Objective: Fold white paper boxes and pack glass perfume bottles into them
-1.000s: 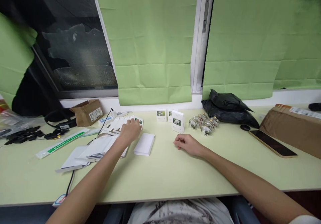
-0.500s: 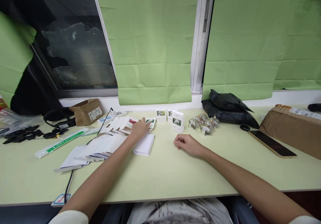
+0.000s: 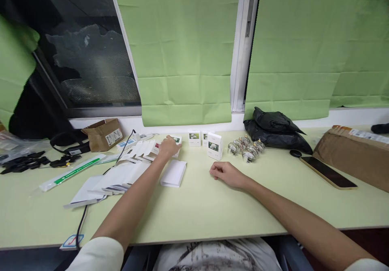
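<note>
Left hand at a flower-printed carton; right hand at rest

Left hand (image 3: 169, 146): laid over one end of a flower-printed carton (image 3: 176, 140), fingers against it; whether they are closed on it cannot be told. The carton sits directly under and just beyond this hand, well apart from the right.

Right hand (image 3: 224, 173): resting on the table (image 3: 209, 210), fingers folded loosely inward.

Between the hands, nearer the left: one plain white box (image 3: 173, 173), lying flat.

Beyond the right hand: one standing carton (image 3: 214, 146), upright, white, flower picture in front. Behind it, two small cartons (image 3: 194, 138), upright, side by side, one partly hidden.

Left of the left hand: flat white cartons (image 3: 133, 173), fanned in overlapping rows.

Right of the standing carton: clear ornaments (image 3: 249, 151) with gold-coloured caps, grouped.

Outer right: black plastic bags (image 3: 276, 135), stacked; a phone (image 3: 328, 171), face up; a large cardboard box (image 3: 352, 155).

Outer left: a small brown box (image 3: 105, 136), open; a plastic sleeve (image 3: 77, 170) with green strip; black parts (image 3: 26, 162), heaped.

Behind all: green curtains (image 3: 185, 56).
</note>
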Available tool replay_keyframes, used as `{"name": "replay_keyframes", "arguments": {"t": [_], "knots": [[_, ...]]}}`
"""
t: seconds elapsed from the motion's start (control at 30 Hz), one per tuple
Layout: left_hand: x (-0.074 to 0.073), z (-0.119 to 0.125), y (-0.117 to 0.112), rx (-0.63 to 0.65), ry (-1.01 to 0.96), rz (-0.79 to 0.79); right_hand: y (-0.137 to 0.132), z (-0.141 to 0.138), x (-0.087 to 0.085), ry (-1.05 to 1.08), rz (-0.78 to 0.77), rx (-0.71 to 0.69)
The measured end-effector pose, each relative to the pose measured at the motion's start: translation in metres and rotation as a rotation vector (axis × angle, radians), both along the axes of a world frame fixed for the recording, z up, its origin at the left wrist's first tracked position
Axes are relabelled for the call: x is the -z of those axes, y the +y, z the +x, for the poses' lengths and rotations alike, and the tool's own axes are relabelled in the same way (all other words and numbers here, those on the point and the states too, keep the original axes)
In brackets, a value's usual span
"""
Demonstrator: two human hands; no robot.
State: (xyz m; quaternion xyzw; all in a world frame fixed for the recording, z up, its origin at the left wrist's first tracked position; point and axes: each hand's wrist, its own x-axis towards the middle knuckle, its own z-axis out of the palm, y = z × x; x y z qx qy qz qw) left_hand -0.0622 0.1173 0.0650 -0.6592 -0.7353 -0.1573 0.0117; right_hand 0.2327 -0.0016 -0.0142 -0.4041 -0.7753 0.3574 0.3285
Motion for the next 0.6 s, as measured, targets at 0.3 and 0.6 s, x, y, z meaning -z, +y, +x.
{"name": "replay_keyframes", "arguments": {"t": [0.3,0.6], "knots": [[-0.026,0.023,-0.081,0.334,-0.363,0.179,-0.010,-0.003,-0.012,0.146,0.051,0.081],[0.032,0.068,-0.135,0.530,-0.694,0.025,-0.015,-0.009,-0.015,0.304,0.017,0.063]]}}
